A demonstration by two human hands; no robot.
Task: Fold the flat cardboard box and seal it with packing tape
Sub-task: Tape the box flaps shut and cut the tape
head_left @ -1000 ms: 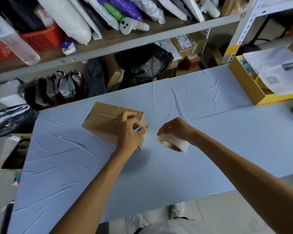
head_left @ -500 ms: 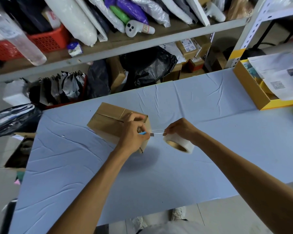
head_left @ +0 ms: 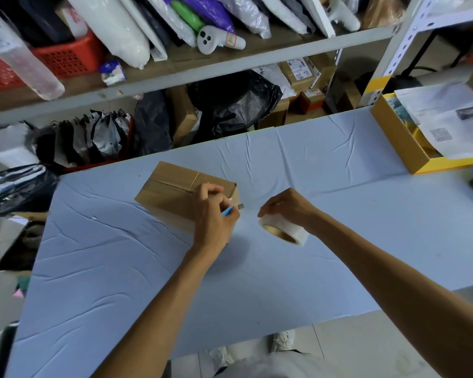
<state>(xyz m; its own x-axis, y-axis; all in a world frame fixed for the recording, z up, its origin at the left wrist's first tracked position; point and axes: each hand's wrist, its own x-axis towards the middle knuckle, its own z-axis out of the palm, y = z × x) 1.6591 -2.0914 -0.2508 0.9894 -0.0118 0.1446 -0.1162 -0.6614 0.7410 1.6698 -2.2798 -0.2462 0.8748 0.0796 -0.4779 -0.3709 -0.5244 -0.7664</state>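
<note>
One cardboard box [head_left: 172, 192], folded into shape with its top flaps closed along a centre seam, sits on the table [head_left: 257, 282] near the far edge, left of the middle. The left hand [head_left: 212, 214] rests on the box's right end, its fingers curled round a blue-handled cutter [head_left: 227, 212] whose small metal tip pokes out past the box's right edge. Just to the right, apart from the box, the right hand [head_left: 287, 207] grips a roll of packing tape [head_left: 292, 227] from above, fingers wrapped over its clear outer winding. The roll is tilted so that its brown core faces the near edge. Faint lines run between roll and box; whether a strip of tape spans that gap I cannot tell. A creased pale blue cloth covers the table. At the far right corner stands a yellow box [head_left: 402, 148] with printed papers [head_left: 443, 118] lying over it. Beyond the far edge a shelf [head_left: 230, 67] carries a red basket [head_left: 66, 58], a white controller [head_left: 210, 39] and wrapped parcels, with a black plastic bag [head_left: 235, 105] underneath.
</note>
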